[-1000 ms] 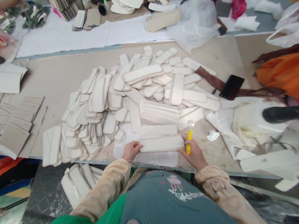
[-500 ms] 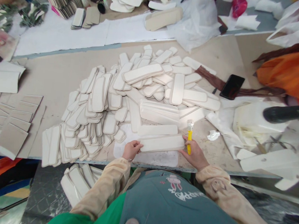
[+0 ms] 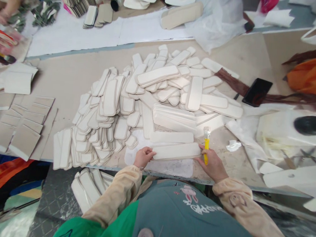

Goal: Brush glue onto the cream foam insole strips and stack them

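Gripping long cream rounded-end foam strip (image 3: 176, 151) at both ends, near table's front edge. Left hand (image 3: 143, 156) pinches left end, fingers curled over top. Right hand (image 3: 211, 164) touches right end while closed around yellow-handled brush (image 3: 206, 145), bristles pointing away. Strip lies flat on white sheet (image 3: 167, 167). Second similar strip (image 3: 172, 136) just behind it. Large heap of cream strips (image 3: 137, 102) spreads beyond on beige table (image 3: 62, 78). Black phone (image 3: 257, 92) well apart, far right. Grey card pieces (image 3: 23, 126) at left.

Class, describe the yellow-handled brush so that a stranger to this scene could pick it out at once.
Start at the big pile of white strips on the table. At its near edge, the right hand holds the brush. It is the only yellow thing among the white pieces.
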Demonstrator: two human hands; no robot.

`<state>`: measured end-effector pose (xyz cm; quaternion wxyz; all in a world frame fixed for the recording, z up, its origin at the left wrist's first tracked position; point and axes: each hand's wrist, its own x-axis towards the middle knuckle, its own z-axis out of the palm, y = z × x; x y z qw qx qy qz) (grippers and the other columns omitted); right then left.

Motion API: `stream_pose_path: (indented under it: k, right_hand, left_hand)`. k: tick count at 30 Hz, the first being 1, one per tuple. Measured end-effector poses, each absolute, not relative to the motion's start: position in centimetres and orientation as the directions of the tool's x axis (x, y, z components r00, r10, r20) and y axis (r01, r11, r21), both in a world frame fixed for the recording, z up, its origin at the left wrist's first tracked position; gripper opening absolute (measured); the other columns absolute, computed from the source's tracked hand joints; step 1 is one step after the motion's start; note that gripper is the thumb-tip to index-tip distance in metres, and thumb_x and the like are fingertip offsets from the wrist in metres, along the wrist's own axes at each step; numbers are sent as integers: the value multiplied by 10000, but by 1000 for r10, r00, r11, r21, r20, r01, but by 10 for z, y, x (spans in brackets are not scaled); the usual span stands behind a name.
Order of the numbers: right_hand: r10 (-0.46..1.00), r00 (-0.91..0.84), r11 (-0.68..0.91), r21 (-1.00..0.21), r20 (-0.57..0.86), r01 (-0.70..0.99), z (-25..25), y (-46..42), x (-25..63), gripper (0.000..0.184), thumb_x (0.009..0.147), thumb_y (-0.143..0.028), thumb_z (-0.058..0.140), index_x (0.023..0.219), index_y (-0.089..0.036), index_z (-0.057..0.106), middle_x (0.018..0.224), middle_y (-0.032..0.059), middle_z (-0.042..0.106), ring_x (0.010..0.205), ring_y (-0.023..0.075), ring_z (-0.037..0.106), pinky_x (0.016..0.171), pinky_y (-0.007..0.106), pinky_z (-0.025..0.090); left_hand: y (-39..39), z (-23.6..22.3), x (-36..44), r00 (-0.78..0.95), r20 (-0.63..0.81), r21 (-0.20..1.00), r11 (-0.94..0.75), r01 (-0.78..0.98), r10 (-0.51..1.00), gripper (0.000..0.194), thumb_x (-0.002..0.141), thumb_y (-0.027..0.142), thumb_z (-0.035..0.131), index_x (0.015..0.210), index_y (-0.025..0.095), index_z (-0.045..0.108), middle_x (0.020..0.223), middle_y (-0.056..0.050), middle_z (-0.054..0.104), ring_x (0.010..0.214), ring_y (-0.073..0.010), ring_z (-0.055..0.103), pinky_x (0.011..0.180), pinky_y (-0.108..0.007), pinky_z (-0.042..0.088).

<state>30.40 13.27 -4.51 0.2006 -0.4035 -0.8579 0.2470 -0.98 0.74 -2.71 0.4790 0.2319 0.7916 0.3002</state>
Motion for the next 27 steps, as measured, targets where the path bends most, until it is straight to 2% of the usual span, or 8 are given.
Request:
stream_pose_path:
  k: [8, 14, 20, 27]
  right_hand:
    - [805, -569, 550, -576, 170, 605, -46, 130, 304, 181, 790, -340, 608, 861, -233, 480, 1188, 86, 596, 1087, 267, 541, 875, 464, 492]
    - [788, -590, 567, -579, 176, 585, -44, 128, 300, 120, 794, -287, 593, 865, -231, 515, 1177, 66, 612, 1081, 259, 543, 884, 468, 497]
    - [773, -604, 583, -589, 192, 559, -47, 126, 299, 102, 800, -254, 582, 883, -230, 528, 1171, 63, 617, 1076, 250, 545, 883, 459, 510]
    - [779, -604, 568, -598, 169, 565, -49, 126, 300, 89, 799, -254, 583, 869, -228, 535, 1164, 62, 622, 1088, 258, 537, 892, 474, 502]
  left_hand:
    - [-7, -26, -15, -508, -499, 673, 683, 283, 702, 455, 628, 398, 722, 998, 185, 562, 689, 41, 603, 549, -92, 564, 566, -211, 435]
    - [-6, -24, -10, -487, -455, 673, 646, 360, 745, 498, 665, 322, 697, 1132, 210, 561, 774, 30, 597, 556, -79, 554, 600, -215, 448]
    - [-5, -32, -9, -478, -423, 670, 621, 408, 770, 427, 698, 318, 662, 1108, 214, 603, 718, 34, 594, 570, -87, 535, 629, -220, 453]
    - [-4, -34, -9, -500, -438, 670, 642, 372, 747, 353, 709, 317, 640, 1044, 205, 613, 670, 41, 579, 575, -93, 542, 615, -211, 441]
